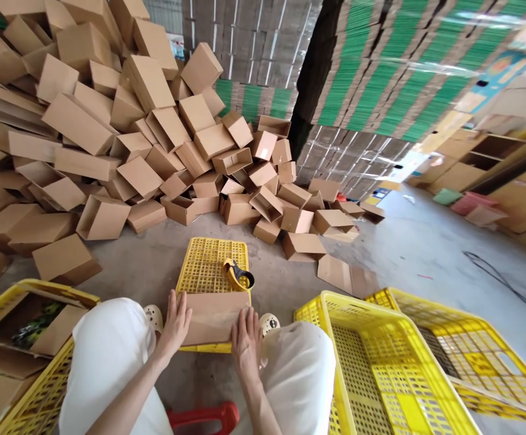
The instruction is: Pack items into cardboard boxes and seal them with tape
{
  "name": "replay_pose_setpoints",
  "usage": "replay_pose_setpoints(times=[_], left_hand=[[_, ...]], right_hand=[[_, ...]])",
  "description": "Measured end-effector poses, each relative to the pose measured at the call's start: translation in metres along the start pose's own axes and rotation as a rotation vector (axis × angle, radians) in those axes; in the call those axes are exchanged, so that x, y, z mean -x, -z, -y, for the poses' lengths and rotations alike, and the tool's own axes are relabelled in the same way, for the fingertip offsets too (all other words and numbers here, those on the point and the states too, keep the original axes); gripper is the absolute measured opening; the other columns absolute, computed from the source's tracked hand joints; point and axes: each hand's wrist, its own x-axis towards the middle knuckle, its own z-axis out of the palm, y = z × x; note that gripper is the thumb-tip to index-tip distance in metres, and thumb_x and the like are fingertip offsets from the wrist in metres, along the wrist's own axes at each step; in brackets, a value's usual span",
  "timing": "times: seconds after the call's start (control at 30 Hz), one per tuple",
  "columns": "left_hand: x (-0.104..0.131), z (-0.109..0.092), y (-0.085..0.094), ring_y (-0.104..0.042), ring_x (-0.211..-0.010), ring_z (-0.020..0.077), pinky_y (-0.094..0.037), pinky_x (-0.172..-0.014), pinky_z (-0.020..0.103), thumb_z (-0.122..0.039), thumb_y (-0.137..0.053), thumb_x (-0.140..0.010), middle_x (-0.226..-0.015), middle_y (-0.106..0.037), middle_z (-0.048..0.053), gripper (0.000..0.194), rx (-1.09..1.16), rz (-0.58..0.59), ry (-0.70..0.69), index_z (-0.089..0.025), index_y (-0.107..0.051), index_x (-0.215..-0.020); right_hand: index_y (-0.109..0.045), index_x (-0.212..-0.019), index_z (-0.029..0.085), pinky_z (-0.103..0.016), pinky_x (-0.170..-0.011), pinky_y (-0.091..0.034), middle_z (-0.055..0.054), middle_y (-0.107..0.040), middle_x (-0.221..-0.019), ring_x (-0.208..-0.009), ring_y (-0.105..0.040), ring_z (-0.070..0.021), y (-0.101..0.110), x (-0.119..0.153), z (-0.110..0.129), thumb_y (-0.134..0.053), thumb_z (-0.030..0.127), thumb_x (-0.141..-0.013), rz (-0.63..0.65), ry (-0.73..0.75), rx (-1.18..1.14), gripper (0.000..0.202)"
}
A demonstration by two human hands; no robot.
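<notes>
A closed brown cardboard box (215, 318) lies across the near part of an upturned yellow crate (199, 260). Against the box's left end rests my left hand (176, 320), fingers extended. My right hand (247, 339) lies on the box's right end with its fingers stretched forward. Just beyond the box, a yellow and black tape dispenser (237, 275) sits on the crate's right side.
Many empty cardboard boxes (149, 175) are heaped ahead and to the left. Yellow baskets stand at the right (372, 362) and the left (58, 374); the left one holds boxes. A red stool (208, 415) shows below. Strapped cardboard stacks (372, 72) rise behind.
</notes>
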Motion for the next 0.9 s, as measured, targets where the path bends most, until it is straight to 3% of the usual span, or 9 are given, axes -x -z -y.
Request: replay_pose_setpoints(times=[0.1,0.23,0.37,0.47,0.63,0.8,0.9], left_hand=[[0.023,-0.008,-0.011,-0.018,-0.166,0.039,-0.028,-0.13,0.063,-0.042,-0.041,-0.107,-0.176,-0.03,0.022,0.066,-0.222,-0.036,-0.194,-0.011,-0.039,-0.166],[0.057,-0.029,-0.034,-0.039,-0.16,0.0311,-0.036,-0.129,0.059,-0.017,-0.036,-0.103,-0.169,-0.045,0.017,0.068,-0.344,-0.029,-0.4,-0.019,-0.03,-0.171],[0.066,-0.041,-0.042,-0.044,-0.157,0.0282,-0.041,-0.127,0.053,-0.011,-0.034,-0.101,-0.168,-0.048,0.014,0.07,-0.342,-0.041,-0.374,-0.022,-0.034,-0.17],[0.051,-0.037,-0.025,-0.04,-0.159,0.0322,-0.039,-0.127,0.056,-0.023,-0.041,-0.106,-0.169,-0.047,0.013,0.058,-0.31,0.02,-0.307,-0.023,-0.048,-0.163],[0.024,-0.029,0.001,-0.028,-0.163,0.04,-0.035,-0.127,0.061,-0.036,-0.046,-0.107,-0.171,-0.042,0.02,0.055,-0.328,-0.015,-0.137,-0.016,-0.055,-0.158],[0.036,-0.043,-0.019,-0.031,-0.162,0.0393,-0.037,-0.126,0.062,-0.026,-0.044,-0.106,-0.17,-0.044,0.019,0.053,-0.325,-0.009,-0.23,-0.019,-0.057,-0.156],[0.049,-0.047,-0.027,-0.035,-0.161,0.0357,-0.039,-0.126,0.058,-0.022,-0.045,-0.106,-0.171,-0.043,0.015,0.055,-0.346,-0.001,-0.322,-0.024,-0.053,-0.16]], right_hand=[[-0.054,-0.159,0.019,-0.068,-0.131,-0.017,-0.017,-0.047,-0.168,-0.161,-0.033,-0.0369,-0.016,0.008,0.016,-0.045,0.036,-0.106,0.079,0.08,0.104,0.057],[-0.052,-0.161,0.02,-0.06,-0.128,-0.035,-0.015,-0.05,-0.166,-0.158,-0.042,-0.032,-0.03,0.017,0.039,-0.041,0.015,-0.1,0.22,0.268,0.202,0.062],[-0.052,-0.161,0.023,-0.054,-0.129,-0.036,-0.011,-0.051,-0.165,-0.157,-0.043,-0.0285,-0.024,0.012,0.046,-0.043,0.011,-0.097,0.313,0.31,0.229,0.067],[-0.054,-0.159,0.022,-0.06,-0.129,-0.031,-0.013,-0.053,-0.163,-0.156,-0.045,-0.0312,-0.01,-0.002,0.044,-0.043,0.019,-0.103,0.279,0.256,0.25,0.058],[-0.057,-0.157,0.018,-0.067,-0.127,-0.028,-0.018,-0.053,-0.163,-0.155,-0.046,-0.0359,-0.004,-0.02,0.044,-0.042,0.029,-0.108,0.162,0.176,0.262,0.052],[-0.061,-0.153,0.023,-0.062,-0.126,-0.034,-0.017,-0.055,-0.162,-0.155,-0.045,-0.0361,-0.02,-0.01,0.048,-0.048,0.024,-0.104,0.175,0.191,0.286,0.051],[-0.065,-0.15,0.027,-0.056,-0.124,-0.039,-0.015,-0.06,-0.156,-0.149,-0.051,-0.0344,-0.015,-0.002,0.044,-0.046,0.021,-0.104,0.203,0.22,0.315,0.05]])
